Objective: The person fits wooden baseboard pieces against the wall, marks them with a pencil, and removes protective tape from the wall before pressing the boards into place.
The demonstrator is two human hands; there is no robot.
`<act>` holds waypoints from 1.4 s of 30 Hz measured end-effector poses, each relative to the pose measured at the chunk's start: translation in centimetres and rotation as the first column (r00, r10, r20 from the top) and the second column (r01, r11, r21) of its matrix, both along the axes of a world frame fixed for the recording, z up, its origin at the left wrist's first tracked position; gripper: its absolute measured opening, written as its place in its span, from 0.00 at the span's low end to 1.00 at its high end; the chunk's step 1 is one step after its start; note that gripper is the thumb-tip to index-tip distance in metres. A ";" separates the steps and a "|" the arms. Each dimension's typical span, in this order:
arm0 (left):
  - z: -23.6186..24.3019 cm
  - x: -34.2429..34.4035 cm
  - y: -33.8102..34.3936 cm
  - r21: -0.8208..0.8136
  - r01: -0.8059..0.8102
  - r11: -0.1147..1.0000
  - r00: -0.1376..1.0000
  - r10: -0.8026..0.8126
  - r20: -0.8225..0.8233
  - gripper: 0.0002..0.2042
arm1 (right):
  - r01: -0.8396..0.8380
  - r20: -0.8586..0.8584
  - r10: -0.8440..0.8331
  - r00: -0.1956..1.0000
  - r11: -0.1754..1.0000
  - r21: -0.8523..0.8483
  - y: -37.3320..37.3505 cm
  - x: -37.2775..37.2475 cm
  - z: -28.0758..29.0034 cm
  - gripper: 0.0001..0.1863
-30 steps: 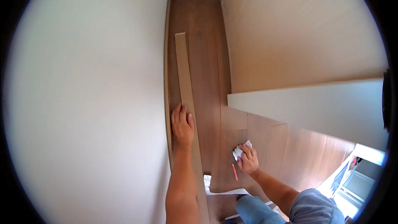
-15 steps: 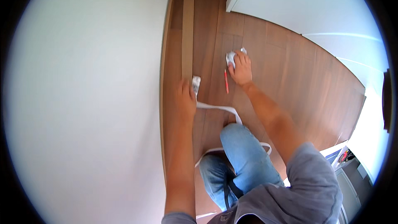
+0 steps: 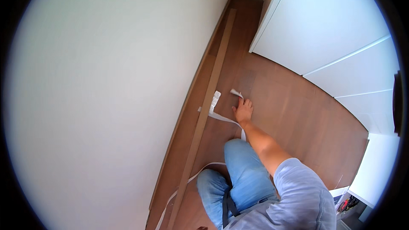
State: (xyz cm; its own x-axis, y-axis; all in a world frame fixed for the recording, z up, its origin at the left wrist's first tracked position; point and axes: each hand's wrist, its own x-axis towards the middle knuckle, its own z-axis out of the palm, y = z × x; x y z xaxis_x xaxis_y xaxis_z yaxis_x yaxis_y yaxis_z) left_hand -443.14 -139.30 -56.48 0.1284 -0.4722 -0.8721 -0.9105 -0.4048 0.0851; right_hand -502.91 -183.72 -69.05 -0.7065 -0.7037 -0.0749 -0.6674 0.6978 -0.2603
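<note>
My right hand [image 3: 243,110] is over the wooden floor, thumb and fingers spread. Its fingertips meet a small whitish, crumpled strip [image 3: 236,93]; I see no firm grip on it. My left hand is out of sight. Left of my knees lies a long, narrow brown strip of wood trim [image 3: 211,89], running beside the wall. Against it rests a silvery crumpled piece [image 3: 216,99]. A white band [image 3: 224,119] passes under the trim and curves toward my knee.
A pale wall [image 3: 106,93] rises along the left. White cabinet fronts [image 3: 332,30] border the brown plank floor [image 3: 289,115] on the right. At lower right stands an open box with tools [image 3: 348,204]. My bent, jeans-clad knees [image 3: 245,157] are on the floor.
The view has turned and now shows the trim's far end. My left hand has left the trim and gone out of view. The red pencil near my right hand no longer shows.
</note>
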 end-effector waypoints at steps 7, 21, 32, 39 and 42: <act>-1.7 -8.1 0.8 -0.139 -0.418 0.898 0.889 0.373 -0.265 0.20 | 0.113 0.030 -0.122 0.992 0.971 0.209 1.6 -2.6 -2.8 0.14; 1.1 -14.2 -4.6 -0.359 -0.668 0.652 0.743 0.615 -0.265 0.17 | -0.150 0.272 0.050 0.961 0.921 0.360 36.9 -17.3 -4.9 0.41; -5.5 -12.6 11.0 -0.450 -0.773 0.448 0.603 0.738 -0.303 0.18 | -0.117 0.697 -0.143 0.702 0.943 0.312 41.7 -11.7 -3.1 0.30; -7.5 -13.1 11.2 -0.345 -0.849 0.399 0.509 0.794 -0.332 0.19 | -0.562 0.234 0.541 0.808 0.827 0.027 27.2 -7.2 2.3 0.13; -9.1 -11.5 11.2 -0.320 -0.858 0.401 0.499 0.797 -0.339 0.18 | -0.561 0.291 0.560 0.776 0.823 -0.088 24.1 -4.3 6.0 0.13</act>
